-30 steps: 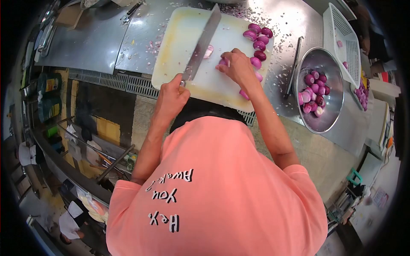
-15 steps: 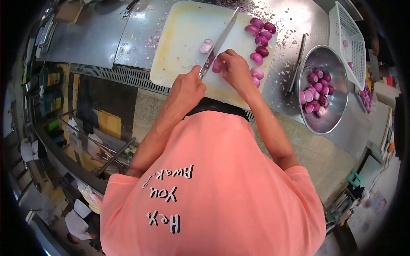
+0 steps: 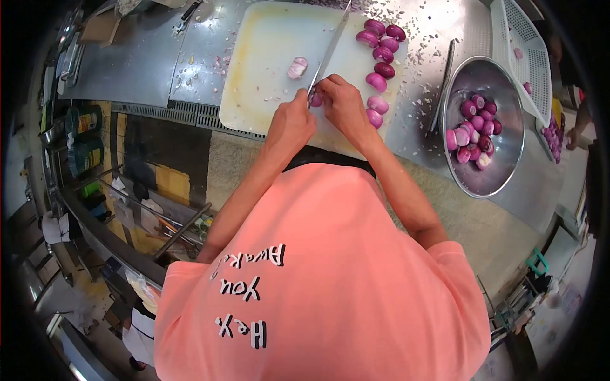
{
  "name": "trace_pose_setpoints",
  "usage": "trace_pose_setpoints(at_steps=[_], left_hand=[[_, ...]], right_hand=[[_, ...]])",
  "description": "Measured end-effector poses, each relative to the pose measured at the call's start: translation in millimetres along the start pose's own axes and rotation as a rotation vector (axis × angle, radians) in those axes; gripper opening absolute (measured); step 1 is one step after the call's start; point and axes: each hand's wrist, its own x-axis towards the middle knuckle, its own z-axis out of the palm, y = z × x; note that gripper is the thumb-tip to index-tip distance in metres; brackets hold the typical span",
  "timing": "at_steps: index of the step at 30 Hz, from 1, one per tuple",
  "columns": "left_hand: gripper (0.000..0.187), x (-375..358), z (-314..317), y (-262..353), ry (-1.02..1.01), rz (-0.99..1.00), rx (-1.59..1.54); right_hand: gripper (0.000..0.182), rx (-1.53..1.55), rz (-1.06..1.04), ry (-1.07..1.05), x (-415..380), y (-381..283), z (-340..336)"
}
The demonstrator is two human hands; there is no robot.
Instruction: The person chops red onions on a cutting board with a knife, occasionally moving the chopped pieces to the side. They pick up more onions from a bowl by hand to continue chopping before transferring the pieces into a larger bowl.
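Note:
My left hand [image 3: 292, 124] is closed round the handle of a long kitchen knife [image 3: 330, 47], whose blade points away over the white cutting board [image 3: 254, 82]. Between the fingers of my right hand [image 3: 343, 109] is a peeled purple onion piece [image 3: 316, 100], held against the board beside the blade; my fingers partly cover it. Left of the knife lies a pale, sliced-looking onion piece [image 3: 297, 68]. Several purple onion halves [image 3: 376, 81] form an uneven row along the board's right side.
A steel bowl [image 3: 452, 165] with several peeled onions stands at right, a dark rod-like tool [image 3: 443, 86] beside it. Behind is a white perforated basket [image 3: 537, 73]. Onion scraps dot the steel counter [image 3: 419, 82]. Another person's hand [image 3: 575, 136] shows at far right.
The knife handle and my left hand have come closer to my right hand, and the blade stands against the held onion. The whole view has shifted slightly. Another person's hand has appeared at far right.

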Motion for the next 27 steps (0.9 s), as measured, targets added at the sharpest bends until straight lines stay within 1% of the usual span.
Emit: trace_pose_setpoints(at_steps=[2,3,5,6,8,11,12,14,15,17,20,23,27], left_hand=[[0.027,17,8,-3,0.028,0.071,0.028],[0.027,10,0,5,0.028,0.069,0.027],[0.025,-5,-27,26,-0.066,-0.039,0.040],[0.025,-6,-21,22,-0.069,-0.039,0.049],[0.023,-10,1,8,0.020,0.015,0.035],[0.022,9,7,10,0.022,0.056,0.020],[0.022,3,2,15,0.022,0.055,0.017],[0.022,-8,-20,28,-0.047,-0.017,0.063],[0.022,-8,-15,24,-0.048,-0.016,0.070],[0.021,-11,5,12,0.039,0.035,0.066],[0.023,5,9,17,0.009,0.057,0.049],[0.026,-11,-11,26,-0.031,0.008,0.084],[0.026,-1,15,5,0.032,0.054,0.096]], right_hand=[[0.016,0.054,-0.018,0.024,-1,-1,-1],[0.016,0.054,-0.018,0.022,-2,-1,-2],[0.015,0.039,-0.031,0.038,-3,-1,-1],[0.015,0.046,-0.029,0.043,-2,0,-1],[0.013,0.046,-0.022,0.032,-4,3,0],[0.013,0.074,-0.030,0.053,-5,6,2],[0.013,0.073,-0.029,0.050,-8,7,1],[0.012,0.073,-0.050,0.055,-6,7,1],[0.012,0.079,-0.048,0.060,-6,7,2],[0.011,0.088,-0.029,0.061,-8,8,1],[0.010,0.058,-0.050,0.076,-8,7,0],[0.008,0.090,-0.059,0.091,-8,8,2],[0.008,0.092,-0.024,0.097,-12,12,5]])
